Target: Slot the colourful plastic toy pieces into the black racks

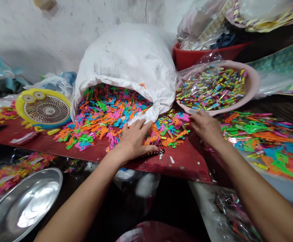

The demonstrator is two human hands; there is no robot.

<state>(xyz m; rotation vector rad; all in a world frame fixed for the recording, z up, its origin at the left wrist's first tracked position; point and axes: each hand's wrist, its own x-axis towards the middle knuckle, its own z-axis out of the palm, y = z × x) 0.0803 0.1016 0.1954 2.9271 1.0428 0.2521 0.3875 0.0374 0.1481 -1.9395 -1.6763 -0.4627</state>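
My left hand (135,139) is spread over small plastic pieces on the red tabletop, its fingers apart and pointing away from me. Beside its thumb, part of a small black lattice-like object (160,148) shows; the rest is under the hand. My right hand (207,129) is closed, fingertips pressed together at the near rim of a pink basin (255,80); what they hold, if anything, is hidden. The basin is heaped with small, shiny, multicoloured wrapped tubes (212,87). A white sack (128,53) lies with its mouth towards me, spilling bright plastic pieces (103,114).
A yellow fan (47,109) stands left of the sack. More plastic pieces (275,141) lie at the right. Behind the pink basin is a red tub (202,55) with bags. A metal bowl (30,205) sits lower left, below the red table's front edge (186,173).
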